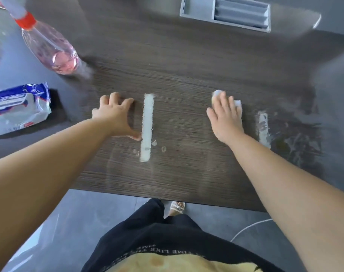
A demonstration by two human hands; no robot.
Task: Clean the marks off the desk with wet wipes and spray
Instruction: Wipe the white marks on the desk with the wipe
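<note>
Fingers point(223, 100): R hand point(225, 120) flat on white wipe point(238, 103), L hand point(116, 114) splayed by chalky stripe point(147, 124)

Spray bottle point(49, 44) stands behind wipes pack point(17, 108) on desk point(186, 61).

— What lies on the worktop point(186, 65)?
— The left hand point(116, 112) rests spread, just left of a long white mark point(147, 126). The right hand point(224, 116) presses a white wipe point(237, 103) flat, between that mark and a smeared mark point(263, 128) farther right.
— And far left?
— A pink spray bottle point(49, 46); nearer, a blue wipes pack point(19, 108).
</note>
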